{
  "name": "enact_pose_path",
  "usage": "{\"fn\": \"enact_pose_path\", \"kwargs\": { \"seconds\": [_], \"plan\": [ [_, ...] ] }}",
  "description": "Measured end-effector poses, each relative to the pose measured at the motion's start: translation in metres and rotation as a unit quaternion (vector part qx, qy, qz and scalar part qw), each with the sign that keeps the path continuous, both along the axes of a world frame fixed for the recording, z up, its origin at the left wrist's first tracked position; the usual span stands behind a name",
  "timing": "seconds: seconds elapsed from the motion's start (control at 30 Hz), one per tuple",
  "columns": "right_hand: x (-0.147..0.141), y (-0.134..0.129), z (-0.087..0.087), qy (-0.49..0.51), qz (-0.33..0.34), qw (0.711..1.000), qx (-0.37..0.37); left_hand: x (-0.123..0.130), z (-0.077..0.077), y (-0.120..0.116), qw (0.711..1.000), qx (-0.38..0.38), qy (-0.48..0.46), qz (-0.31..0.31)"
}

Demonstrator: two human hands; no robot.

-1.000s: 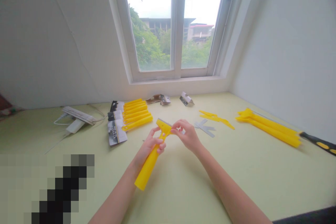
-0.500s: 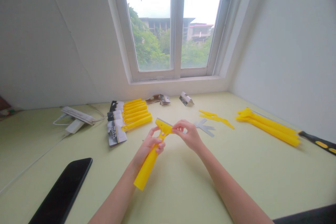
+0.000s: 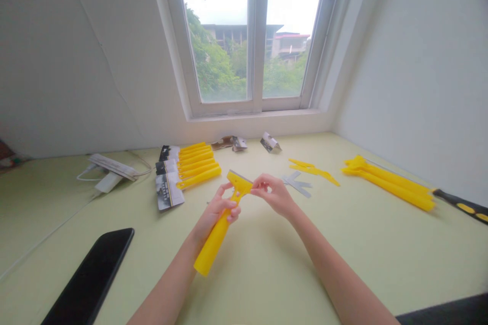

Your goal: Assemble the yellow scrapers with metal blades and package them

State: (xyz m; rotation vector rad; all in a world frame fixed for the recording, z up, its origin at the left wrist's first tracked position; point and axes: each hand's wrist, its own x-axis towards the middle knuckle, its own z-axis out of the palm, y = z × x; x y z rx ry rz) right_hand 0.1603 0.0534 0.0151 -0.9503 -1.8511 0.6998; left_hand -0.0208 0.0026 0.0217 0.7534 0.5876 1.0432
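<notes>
Left hand (image 3: 223,208): was closed around the neck of a yellow scraper (image 3: 214,245), held over the worktop (image 3: 251,289).
Right hand (image 3: 273,195): pinched the right corner of the scraper's head (image 3: 240,184).
Grey blade edge (image 3: 239,175): ran along the head, apparently fitted; its fastening could not be told.
Loose blades (image 3: 298,184): lay unfitted just beyond the right hand.
Carded scrapers (image 3: 198,166): lay far left, apparently complete.

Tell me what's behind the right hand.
Grey strips lie on the table past the right hand, with yellow pieces farther back. Whatever lies directly behind the hand is covered.
</notes>
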Motion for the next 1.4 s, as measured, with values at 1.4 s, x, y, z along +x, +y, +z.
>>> {"fn": "enact_pose_path", "kwargs": {
  "seconds": [1.4],
  "plan": [
    [0.031, 0.007, 0.002, -0.055, -0.128, 0.985, 0.103, -0.009, 0.000, 0.009, 0.982, -0.008, 0.043, 0.185]
  ]
}}
